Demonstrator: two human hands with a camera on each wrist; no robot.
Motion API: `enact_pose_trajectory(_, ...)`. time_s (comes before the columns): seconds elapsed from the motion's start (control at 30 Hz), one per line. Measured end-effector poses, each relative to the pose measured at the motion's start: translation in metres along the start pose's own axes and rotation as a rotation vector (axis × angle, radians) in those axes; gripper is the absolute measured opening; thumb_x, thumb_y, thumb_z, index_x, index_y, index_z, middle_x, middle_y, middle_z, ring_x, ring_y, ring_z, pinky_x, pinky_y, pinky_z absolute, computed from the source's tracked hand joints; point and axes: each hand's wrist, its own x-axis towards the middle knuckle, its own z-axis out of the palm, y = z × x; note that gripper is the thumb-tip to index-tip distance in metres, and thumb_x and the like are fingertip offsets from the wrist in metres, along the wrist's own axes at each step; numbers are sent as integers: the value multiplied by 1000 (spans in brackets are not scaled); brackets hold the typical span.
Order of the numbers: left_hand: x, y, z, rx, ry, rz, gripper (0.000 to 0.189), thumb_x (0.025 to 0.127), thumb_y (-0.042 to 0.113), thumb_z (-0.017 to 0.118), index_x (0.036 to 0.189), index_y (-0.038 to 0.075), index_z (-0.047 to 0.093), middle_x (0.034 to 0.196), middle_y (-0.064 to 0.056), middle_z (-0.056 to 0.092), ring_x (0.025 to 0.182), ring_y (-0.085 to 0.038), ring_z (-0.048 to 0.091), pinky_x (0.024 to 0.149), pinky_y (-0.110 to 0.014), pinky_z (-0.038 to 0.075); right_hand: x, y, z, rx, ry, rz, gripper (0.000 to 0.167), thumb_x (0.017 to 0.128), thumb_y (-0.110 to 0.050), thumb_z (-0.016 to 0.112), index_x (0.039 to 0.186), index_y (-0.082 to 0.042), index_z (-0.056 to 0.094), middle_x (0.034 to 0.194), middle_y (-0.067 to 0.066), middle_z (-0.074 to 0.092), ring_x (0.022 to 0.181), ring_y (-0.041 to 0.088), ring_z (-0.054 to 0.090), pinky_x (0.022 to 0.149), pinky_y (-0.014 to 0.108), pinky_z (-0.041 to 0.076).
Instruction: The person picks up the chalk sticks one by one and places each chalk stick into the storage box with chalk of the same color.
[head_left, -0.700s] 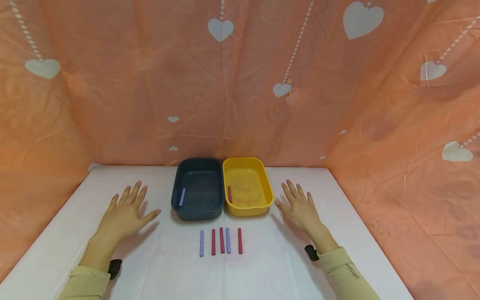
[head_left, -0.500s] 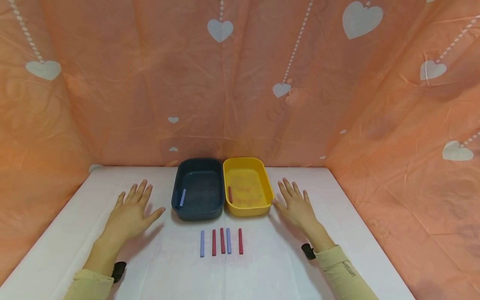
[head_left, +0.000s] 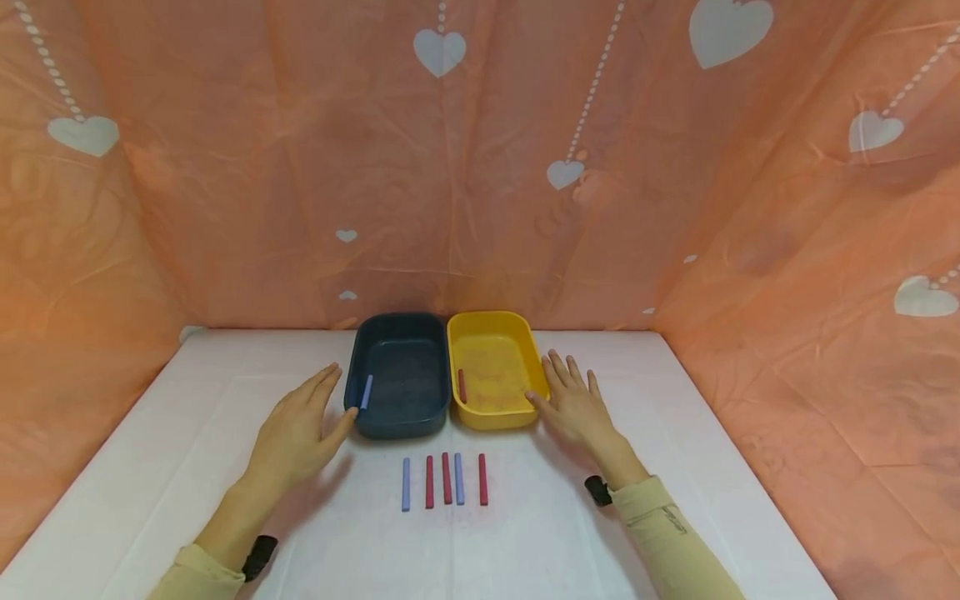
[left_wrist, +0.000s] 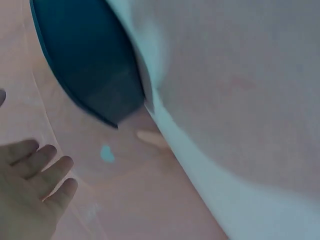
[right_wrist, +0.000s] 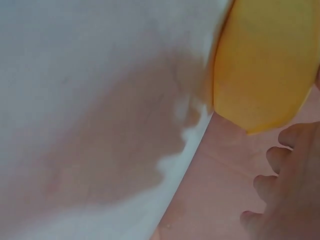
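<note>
My left hand [head_left: 296,433] is beside the dark blue tray [head_left: 397,432], its thumb tip at the tray's near left rim; whether it touches, I cannot tell. On the other side, my right hand [head_left: 579,412] is at the right wall of the yellow tray [head_left: 495,421], thumb over the rim. Fingers of both hands are extended and hold nothing. Inside the dark tray lies a blue chalk stick [head_left: 367,392]; a red chalk stick [head_left: 462,386] leans in the yellow one. In front, a row of chalk has two blue sticks [head_left: 406,484] and three red sticks [head_left: 483,479].
Both trays stand side by side at the back of a white-covered table [head_left: 360,550]. Behind and around them hangs an orange cloth [head_left: 480,208] printed with white hearts. Faint reddish smudges mark the white cover near the chalk row.
Both hands have moved inward: the left one rightward up to the dark tray, the right one leftward to the yellow tray. Trays and chalk sticks have stayed in place.
</note>
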Motion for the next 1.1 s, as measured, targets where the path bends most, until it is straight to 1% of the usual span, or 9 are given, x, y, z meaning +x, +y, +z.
enact_pose_trajectory(0.13, -2, 13, 8, -54, 87, 24, 54, 90, 19, 74, 135, -6, 59, 131, -25, 63, 116, -45, 63, 91, -63, 52, 4, -3, 2, 52, -2, 2, 81, 107, -55, 44, 165, -4, 20, 173, 12, 14, 159, 39, 9, 123, 65, 5)
enact_pose_trajectory(0.2, -4, 20, 11, -86, 102, 19, 50, 89, 17, 75, 131, -6, 62, 125, -23, 64, 108, -42, 66, 86, -60, 55, 5, -5, 3, 74, -8, 0, 82, 107, -56, 44, 165, -4, 19, 173, 12, 13, 159, 39, 9, 124, 65, 4)
enact_pose_trajectory(0.27, -6, 26, 14, -126, 95, 3, 46, 88, 15, 76, 128, -5, 63, 120, -21, 65, 101, -37, 67, 81, -55, 57, 6, -6, 4, 89, -17, -4, 82, 107, -55, 44, 165, -3, 18, 173, 13, 11, 159, 39, 8, 123, 65, 3)
enact_pose_trajectory(0.4, -9, 38, 20, -219, 29, -52, 44, 89, 12, 77, 128, -2, 62, 111, -12, 63, 91, -25, 64, 68, -38, 54, 7, -7, 7, 92, -27, -1, 82, 108, -56, 42, 165, -4, 16, 174, 11, 10, 159, 38, 7, 123, 65, 2)
enact_pose_trajectory(0.47, -11, 42, 23, -263, 0, -73, 43, 89, 10, 78, 128, -2, 62, 108, -9, 62, 89, -21, 63, 67, -33, 52, 8, -6, 9, 99, -24, -3, 81, 108, -55, 42, 165, -4, 16, 174, 11, 11, 159, 38, 7, 123, 65, 2)
enact_pose_trajectory(0.63, -15, 49, 29, -371, -31, -94, 40, 85, 2, 79, 120, -5, 61, 99, -7, 60, 82, -17, 60, 72, -33, 54, 9, -6, 13, 104, -28, -8, 82, 108, -57, 40, 165, -5, 17, 174, 10, 12, 160, 37, 8, 124, 64, 3)
enact_pose_trajectory(0.7, -17, 51, 32, -398, -59, -107, 38, 85, 1, 79, 118, -5, 61, 98, -7, 60, 81, -15, 59, 73, -32, 54, 10, -6, 14, 99, -31, -10, 82, 108, -58, 40, 166, -5, 16, 174, 10, 11, 160, 37, 8, 124, 64, 4)
enact_pose_trajectory(0.93, -16, 55, 35, -419, -161, -140, 35, 86, 2, 79, 116, -4, 62, 97, -5, 60, 83, -13, 58, 74, -28, 54, 11, -6, 13, 88, -40, -11, 81, 108, -55, 40, 166, -4, 13, 174, 11, 9, 160, 35, 5, 124, 64, 3)
enact_pose_trajectory(1.1, -15, 60, 36, -434, -248, -173, 32, 88, 4, 77, 117, -3, 63, 97, -2, 59, 85, -13, 55, 75, -26, 50, 11, -5, 9, 90, -47, -4, 81, 109, -55, 39, 165, -4, 13, 174, 11, 9, 160, 34, 3, 124, 64, 3)
